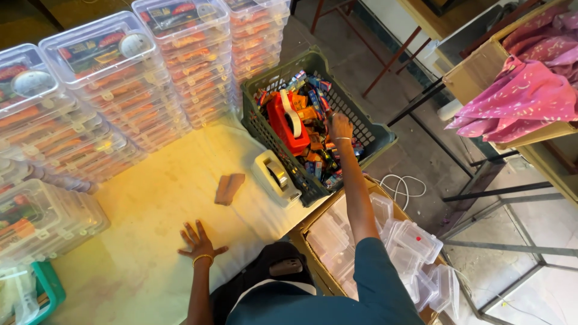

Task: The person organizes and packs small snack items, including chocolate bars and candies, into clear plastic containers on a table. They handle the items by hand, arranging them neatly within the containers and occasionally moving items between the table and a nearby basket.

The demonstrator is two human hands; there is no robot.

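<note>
Hands, two, well apart. Right hand (340,127): reaching into the green basket (374,137), fingers down among its small packets (313,114), beside the red tape dispenser (288,123); grip hidden, I cannot tell. Left hand (198,242): flat on the table (156,216), fingers spread, holding nothing, near the brown pieces (229,188).
</note>
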